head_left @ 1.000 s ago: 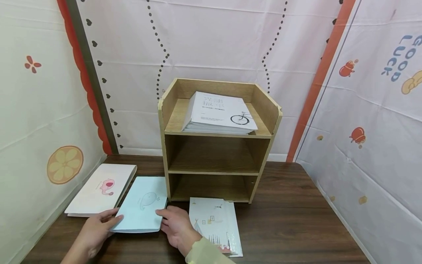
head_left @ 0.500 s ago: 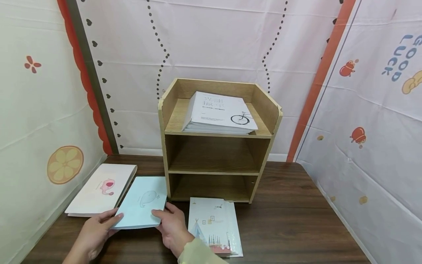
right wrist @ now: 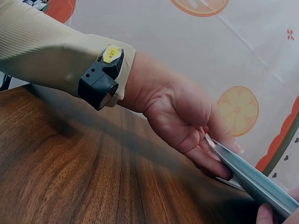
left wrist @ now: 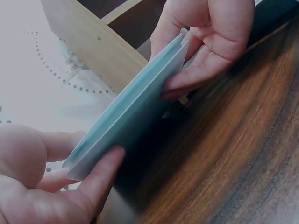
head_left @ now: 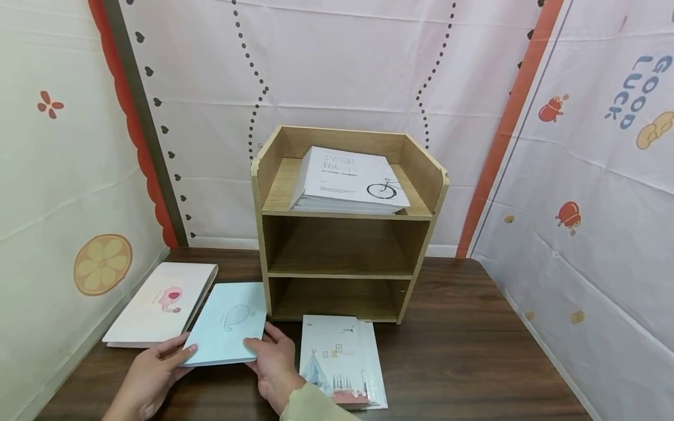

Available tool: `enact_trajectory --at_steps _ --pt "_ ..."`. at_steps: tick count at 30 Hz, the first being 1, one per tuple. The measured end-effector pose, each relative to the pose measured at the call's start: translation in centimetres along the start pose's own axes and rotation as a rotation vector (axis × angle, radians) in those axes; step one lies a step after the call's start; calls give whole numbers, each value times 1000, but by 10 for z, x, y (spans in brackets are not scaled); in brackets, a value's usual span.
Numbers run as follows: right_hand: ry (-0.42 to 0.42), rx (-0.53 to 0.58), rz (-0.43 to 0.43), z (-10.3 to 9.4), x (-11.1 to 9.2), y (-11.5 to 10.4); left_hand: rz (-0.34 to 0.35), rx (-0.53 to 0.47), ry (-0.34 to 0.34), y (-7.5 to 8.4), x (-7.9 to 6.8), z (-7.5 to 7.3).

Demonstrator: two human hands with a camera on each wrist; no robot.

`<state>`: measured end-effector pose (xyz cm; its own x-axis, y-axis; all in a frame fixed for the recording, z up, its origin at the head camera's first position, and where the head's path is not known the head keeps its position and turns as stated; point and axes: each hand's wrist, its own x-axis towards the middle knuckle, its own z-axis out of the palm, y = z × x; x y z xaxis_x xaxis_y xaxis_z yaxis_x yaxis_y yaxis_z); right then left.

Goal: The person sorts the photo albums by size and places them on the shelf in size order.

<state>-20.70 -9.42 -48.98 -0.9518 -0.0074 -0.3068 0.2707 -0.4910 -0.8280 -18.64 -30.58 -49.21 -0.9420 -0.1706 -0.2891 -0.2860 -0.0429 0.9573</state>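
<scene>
Thumb-over, fingers-under pinch: left hand (head_left: 151,371) and right hand (head_left: 276,362) on opposite edges of the light-blue whale-print notebook (head_left: 226,333), left of the wooden shelf (head_left: 339,275). Probably light, bendy, slick-covered; side edges suit.

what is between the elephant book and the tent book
In the head view, the blue book, then the right hand gripping it, lie between the elephant book and the tent book.
</scene>
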Motion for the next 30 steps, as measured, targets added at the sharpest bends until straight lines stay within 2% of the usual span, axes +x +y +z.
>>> enact_trajectory --at_steps 4,11,19,26,30 --pt "-2 -7 -1 0 0 1 8 -9 11 -2 -2 0" --pt "-4 -30 -10 -1 -1 2 22 73 42 -6 -6 1" --pt "-13 -56 1 -4 -1 3 8 103 73 -7 -8 1" --pt "-45 -36 3 -5 -1 1 16 43 102 -5 -14 2" --pt "-71 -22 -2 -5 -2 -2 21 48 129 -3 -18 2"
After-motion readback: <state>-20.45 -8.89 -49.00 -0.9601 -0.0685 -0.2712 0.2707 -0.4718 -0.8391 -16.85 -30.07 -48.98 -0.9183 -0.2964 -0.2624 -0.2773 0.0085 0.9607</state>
